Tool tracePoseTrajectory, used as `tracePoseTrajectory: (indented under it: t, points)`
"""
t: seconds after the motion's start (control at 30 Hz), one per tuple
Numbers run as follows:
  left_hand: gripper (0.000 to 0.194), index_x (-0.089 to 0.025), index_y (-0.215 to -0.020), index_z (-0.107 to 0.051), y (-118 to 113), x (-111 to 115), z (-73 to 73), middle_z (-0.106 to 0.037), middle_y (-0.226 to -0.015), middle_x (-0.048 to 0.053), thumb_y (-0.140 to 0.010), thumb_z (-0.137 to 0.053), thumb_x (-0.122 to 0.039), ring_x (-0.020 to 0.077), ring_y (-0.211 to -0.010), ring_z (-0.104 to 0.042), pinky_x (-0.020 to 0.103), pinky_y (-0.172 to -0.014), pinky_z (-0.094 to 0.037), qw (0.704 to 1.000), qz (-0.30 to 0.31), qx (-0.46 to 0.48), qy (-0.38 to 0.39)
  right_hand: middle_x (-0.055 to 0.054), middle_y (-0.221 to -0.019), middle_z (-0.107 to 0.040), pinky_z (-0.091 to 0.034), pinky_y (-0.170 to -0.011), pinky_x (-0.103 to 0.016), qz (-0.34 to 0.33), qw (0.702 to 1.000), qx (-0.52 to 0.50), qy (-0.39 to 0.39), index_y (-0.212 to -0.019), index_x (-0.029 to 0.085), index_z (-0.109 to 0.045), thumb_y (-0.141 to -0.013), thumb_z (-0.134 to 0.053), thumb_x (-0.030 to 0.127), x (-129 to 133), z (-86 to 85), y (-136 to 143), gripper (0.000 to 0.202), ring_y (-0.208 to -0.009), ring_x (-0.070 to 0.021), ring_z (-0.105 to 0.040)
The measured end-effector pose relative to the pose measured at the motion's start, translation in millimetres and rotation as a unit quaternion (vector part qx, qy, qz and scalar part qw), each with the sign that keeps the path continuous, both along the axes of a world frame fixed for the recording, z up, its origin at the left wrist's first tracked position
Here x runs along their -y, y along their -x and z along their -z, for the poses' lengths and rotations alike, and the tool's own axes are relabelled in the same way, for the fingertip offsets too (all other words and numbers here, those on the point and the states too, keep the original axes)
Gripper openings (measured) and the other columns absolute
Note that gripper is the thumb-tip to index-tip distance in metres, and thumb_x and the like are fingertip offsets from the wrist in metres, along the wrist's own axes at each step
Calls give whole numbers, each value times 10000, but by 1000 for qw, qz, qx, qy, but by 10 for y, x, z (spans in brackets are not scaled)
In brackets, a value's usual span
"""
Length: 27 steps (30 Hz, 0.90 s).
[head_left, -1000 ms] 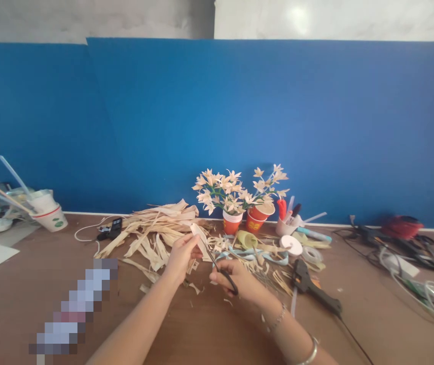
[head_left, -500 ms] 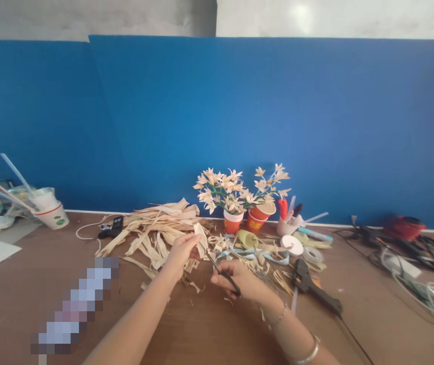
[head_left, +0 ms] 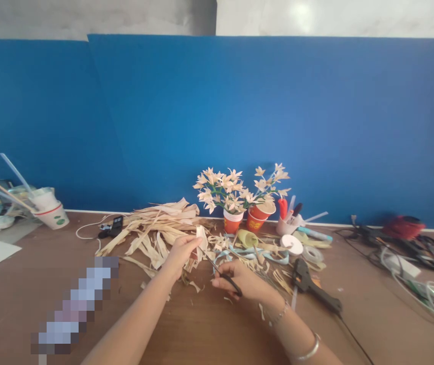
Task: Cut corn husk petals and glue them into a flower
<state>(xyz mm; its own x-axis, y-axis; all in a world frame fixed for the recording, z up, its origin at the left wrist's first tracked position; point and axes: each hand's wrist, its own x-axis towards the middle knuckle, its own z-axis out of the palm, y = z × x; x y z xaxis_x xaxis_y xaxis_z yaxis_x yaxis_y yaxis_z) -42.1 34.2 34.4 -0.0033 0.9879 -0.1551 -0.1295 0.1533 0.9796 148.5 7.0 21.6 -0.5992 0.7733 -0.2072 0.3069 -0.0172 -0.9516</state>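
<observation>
Between the thumb and fingers of my left hand point(head_left: 182, 255) is a small pale piece of dried husk point(head_left: 202, 240), held upright. My right hand point(head_left: 236, 280) is closed around the dark handles of a pair of scissors point(head_left: 229, 284). The blades point up and left, their tips close to the lower edge of the husk piece; I cannot tell whether they touch it. Small husk scraps point(head_left: 196, 287) lie on the brown table below my hands. Behind my left hand spreads a loose heap of dried husks point(head_left: 164, 215).
Husk flowers point(head_left: 222, 185) stand in red paper cups point(head_left: 232, 223) at the back. A glue gun point(head_left: 316, 288) with its cord lies to the right, near rolls of tape point(head_left: 313, 255). Cables point(head_left: 403, 268) sprawl far right; a white cup point(head_left: 54, 215) stands at left.
The husk piece in my left hand has turned slightly and sits a little more upright. My right hand and the scissors have shifted very slightly away from it.
</observation>
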Motion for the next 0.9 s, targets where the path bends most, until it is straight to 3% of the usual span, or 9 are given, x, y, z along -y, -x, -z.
tracePoseTrajectory:
  t: [0.2,0.37,0.63,0.9]
  points:
    - [264,-148,-592,-663,8,-16,11,-566,-503,-14,-632,-696,-407,119,-478,-497,214,-472,-388,998,-41,-30,-36,65,-467,-524,-378,-377,-157,-6,1000,5,22,-732,158,-587,-691,-705,516,-6,26,-2,379,-378,-65,-466]
    - [241,-153,-574,-659,-6,-17,20,-580,-507,-14,-640,-687,-382,119,-494,-506,210,-493,-387,996,-72,-33,-43,55,-506,-529,-377,-365,-150,-14,1000,17,8,-765,151,-609,-709,-686,523,-7,88,2,384,-403,-67,-478]
    - [230,-155,-610,-662,-53,23,-14,-647,-543,16,-621,-700,-382,154,-516,-587,236,-510,-440,998,-56,25,-6,69,-464,-500,-346,-352,-152,-11,1000,30,-1,-733,152,-612,-678,-716,511,7,56,27,377,-377,-61,-443]
    - [256,-144,-646,-672,-49,16,5,-660,-561,25,-617,-707,-396,164,-535,-601,239,-511,-442,998,-59,27,0,76,-442,-490,-319,-356,-156,-9,1000,26,0,-720,149,-614,-673,-726,502,10,35,29,373,-355,-52,-414]
